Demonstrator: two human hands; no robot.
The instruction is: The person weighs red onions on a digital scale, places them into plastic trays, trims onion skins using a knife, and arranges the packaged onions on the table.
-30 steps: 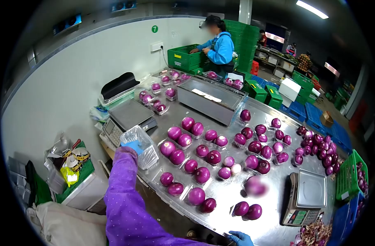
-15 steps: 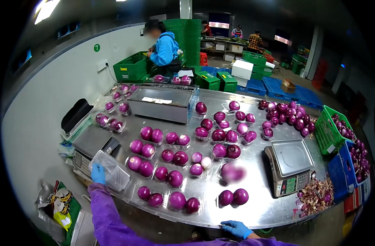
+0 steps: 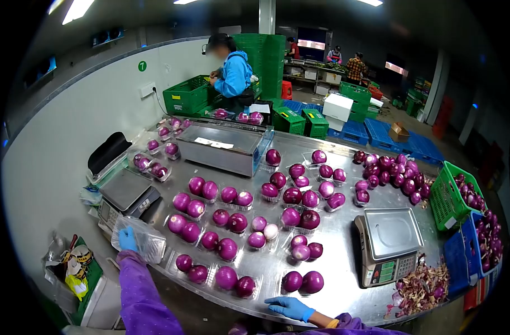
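My left hand, in a blue glove, grips a stack of clear plastic trays at the table's left front corner. My right hand, gloved in blue too, rests on the front edge with its fingers stretched out. Just beyond it sits a pair of red onions. More clear trays holding red onions stand in rows across the middle of the steel table.
A weighing scale stands at the right beside a heap of onion skins. Loose onions lie behind it, near a green crate and a blue crate. Another scale is at the left. A person in blue stands beyond the table.
My left hand and the clear trays have shifted slightly left and lower in view. My right hand has slid left along the table edge. The whole view has tilted a little.
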